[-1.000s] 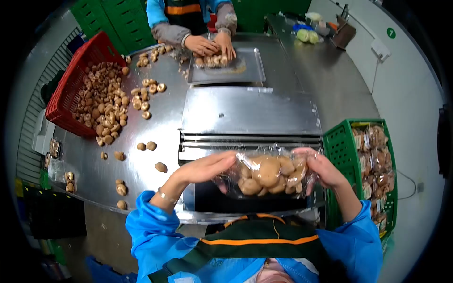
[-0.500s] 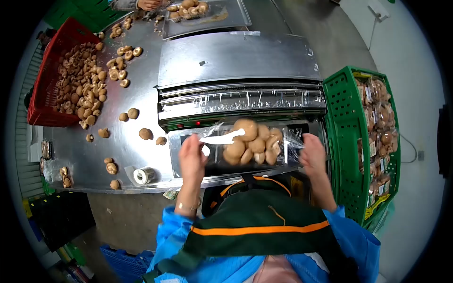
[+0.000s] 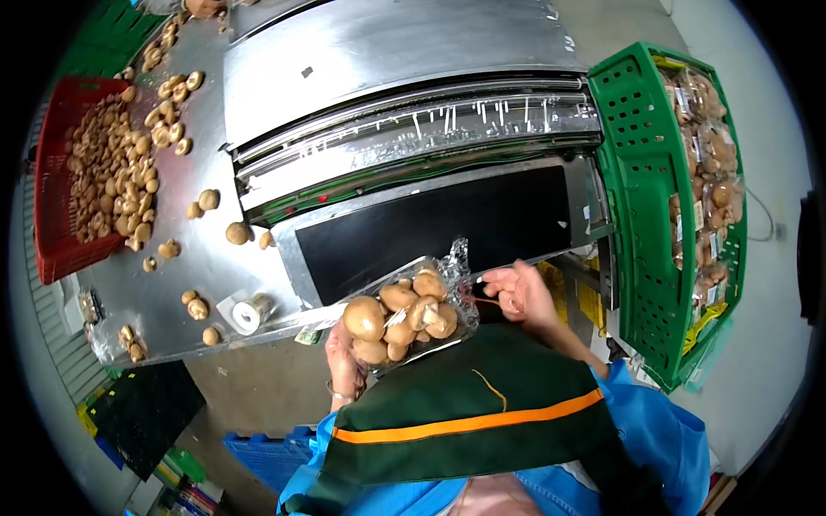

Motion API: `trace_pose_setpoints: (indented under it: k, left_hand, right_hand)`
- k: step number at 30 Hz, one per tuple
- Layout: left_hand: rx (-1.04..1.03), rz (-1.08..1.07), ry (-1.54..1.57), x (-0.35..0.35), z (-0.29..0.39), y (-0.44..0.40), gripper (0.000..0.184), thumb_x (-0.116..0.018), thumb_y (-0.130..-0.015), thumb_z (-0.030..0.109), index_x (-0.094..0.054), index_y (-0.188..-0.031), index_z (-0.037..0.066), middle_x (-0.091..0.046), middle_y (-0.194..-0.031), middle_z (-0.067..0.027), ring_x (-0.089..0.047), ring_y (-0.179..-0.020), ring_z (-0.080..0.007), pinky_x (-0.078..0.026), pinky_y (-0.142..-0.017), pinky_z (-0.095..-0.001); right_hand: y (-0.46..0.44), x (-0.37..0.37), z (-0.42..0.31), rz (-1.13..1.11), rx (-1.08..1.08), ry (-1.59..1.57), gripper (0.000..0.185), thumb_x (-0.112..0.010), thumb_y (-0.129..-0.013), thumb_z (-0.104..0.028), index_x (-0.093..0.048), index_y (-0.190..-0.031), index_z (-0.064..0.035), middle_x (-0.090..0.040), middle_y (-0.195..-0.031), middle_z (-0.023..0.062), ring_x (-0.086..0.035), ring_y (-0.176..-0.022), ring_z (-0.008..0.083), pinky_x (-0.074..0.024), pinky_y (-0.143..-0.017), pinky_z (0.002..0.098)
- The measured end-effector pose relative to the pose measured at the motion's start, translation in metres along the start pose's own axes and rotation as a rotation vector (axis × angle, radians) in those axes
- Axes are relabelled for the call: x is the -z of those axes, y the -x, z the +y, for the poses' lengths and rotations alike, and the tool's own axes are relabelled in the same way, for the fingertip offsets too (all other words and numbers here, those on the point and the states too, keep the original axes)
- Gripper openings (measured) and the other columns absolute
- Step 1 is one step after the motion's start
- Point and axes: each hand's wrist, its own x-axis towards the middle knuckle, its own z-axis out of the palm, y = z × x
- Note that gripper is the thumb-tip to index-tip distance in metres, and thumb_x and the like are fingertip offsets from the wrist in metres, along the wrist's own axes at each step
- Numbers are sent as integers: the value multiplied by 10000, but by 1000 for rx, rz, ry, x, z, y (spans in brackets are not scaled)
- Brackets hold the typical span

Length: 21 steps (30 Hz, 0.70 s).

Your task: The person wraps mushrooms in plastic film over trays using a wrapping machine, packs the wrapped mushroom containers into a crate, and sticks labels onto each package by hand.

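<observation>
The left hand [image 3: 342, 359] is curled around the left end of a pack of mushrooms [image 3: 400, 322] and holds it up. The right hand [image 3: 520, 297] has its fingers half bent, just right of the pack's crumpled clear wrap [image 3: 456, 262]. A thin reddish strand is by those fingers; I cannot tell if they grip it.

The pack is tilted at the near side of the table, close to the dark green apron [image 3: 465, 387]. It looks light. The mushrooms are probably soft and easy to bruise, and the shiny wrap may slip. Best to hold it low at both ends and not squeeze the tops.

Farther out are a black plate [image 3: 439, 228] and shiny rollers [image 3: 413, 116]. On the left are a small white roll [image 3: 249, 316] and a red crate [image 3: 50, 189] of mushrooms. On the right, a green crate [image 3: 632, 138] holds wrapped packs.
</observation>
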Motion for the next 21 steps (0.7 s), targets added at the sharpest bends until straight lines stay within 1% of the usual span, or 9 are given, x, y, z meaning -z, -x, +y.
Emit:
trace_pose_setpoints:
  k: [1, 4, 6, 7, 14, 16, 18, 20, 21]
  left_hand:
    - [-16, 1, -9, -4, 1, 3, 242, -504, -875, 194, -534, -1019, 1, -594, -986, -104, -594, -861, -195, -497, -766, -328]
    - [52, -33, 58, 7, -12, -4, 239, -493, -878, 209, -546, -1006, 14, -601, -963, -86, -593, -855, -191, -498, -750, -326]
    - [91, -83, 5, 3, -19, -13, 259, -466, -889, 233, -537, -1013, 17, -588, -983, -82, -575, -880, -181, -477, -774, -317]
    - [100, -134, -45, -5, -24, -19, 270, -452, -894, 245, -532, -1017, 19, -582, -994, -80, -566, -893, -176, -467, -785, -312]
    - [-166, -744, -78, -91, 21, -36, 351, -356, -929, 329, -500, -1044, 31, -539, -1067, -64, -504, -980, -140, -394, -867, -281]
    - [-174, -684, 54, -123, 64, 1, 384, -338, -930, 358, -457, -1107, 37, -485, -1138, -79, -429, -1092, -153, -328, -942, -299]
    - [-266, -829, -118, -134, 96, 15, 390, -356, -927, 357, -415, -1162, 52, -458, -1162, -91, -417, -1113, -180, -308, -963, -328]
    - [-576, -824, -559, -174, 95, 9, 395, -434, -902, 342, -391, -1162, 48, -406, -1209, -100, -408, -1123, -194, -305, -965, -347]
    - [-539, -682, -405, -200, 80, 2, 383, -468, -884, 290, -375, -1162, 43, -395, -1207, -114, -397, -1126, -210, -303, -964, -353]
  right_hand:
    - [7, -16, -12, -58, -19, 98, 731, -227, -860, -599, -497, -1068, 48, -566, -927, 117, -439, -471, 70, -313, -370, 187]
    - [-17, -42, 10, 12, -50, 384, 691, -227, -893, -549, -471, -1141, 48, -563, -974, 110, -490, -616, 68, -380, -496, 194]
    - [-32, -35, 21, -46, -81, 620, 423, -441, -902, -374, -521, -1105, -12, -552, -939, 10, -480, -761, 92, -418, -651, 265]
    - [-43, -20, 25, -84, -94, 675, 423, -438, -902, -374, -496, -1122, -16, -540, -962, 17, -471, -788, 105, -408, -671, 282]
    - [9, -19, -29, -178, 47, 227, 480, -423, -897, -371, -321, -1237, -48, -459, -1117, 71, -403, -979, 199, -337, -811, 396]
    - [39, -24, -39, -295, 154, 18, 510, -418, -896, -370, -271, -1270, -58, -436, -1161, 86, -384, -1034, 226, -317, -851, 429]
    - [67, -36, -49, -454, 253, -188, 544, -414, -894, -369, -220, -1303, -67, -413, -1205, 101, -365, -1089, 253, -296, -892, 462]
    - [93, -48, -59, -599, 389, -332, 583, -409, -893, -368, -170, -1336, -76, -390, -1250, 116, -346, -1143, 280, -276, -932, 495]
    - [98, -53, -69, -600, 483, -360, 603, -407, -892, -368, -145, -1353, -81, -378, -1272, 124, -336, -1171, 293, -266, -952, 511]
